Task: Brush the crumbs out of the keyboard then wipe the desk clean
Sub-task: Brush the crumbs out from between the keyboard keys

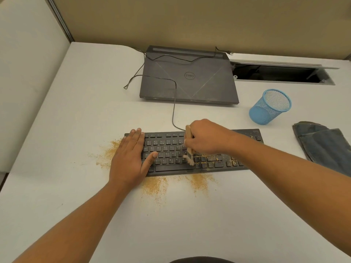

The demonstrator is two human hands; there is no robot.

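On the head camera I see my left hand (pixel 131 158) lying flat, fingers (pixel 137 138) straight, on the left end of the black keyboard (pixel 171 168). My right hand (pixel 207 137) grips a wooden brush (pixel 188 133), bristles on the middle keys. Crumbs (pixel 154 184) lie on the white counter (pixel 76 111) just before the keyboard. A denim cloth (pixel 322 147) rests at the right.

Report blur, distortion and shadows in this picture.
Head view: wide-angle distortion stretches the forearms and slants the desk edges; brush bristles are motion-blurred under the right hand; left hand and keyboard are sharp; lighting soft and even, shadows faint, no glare.
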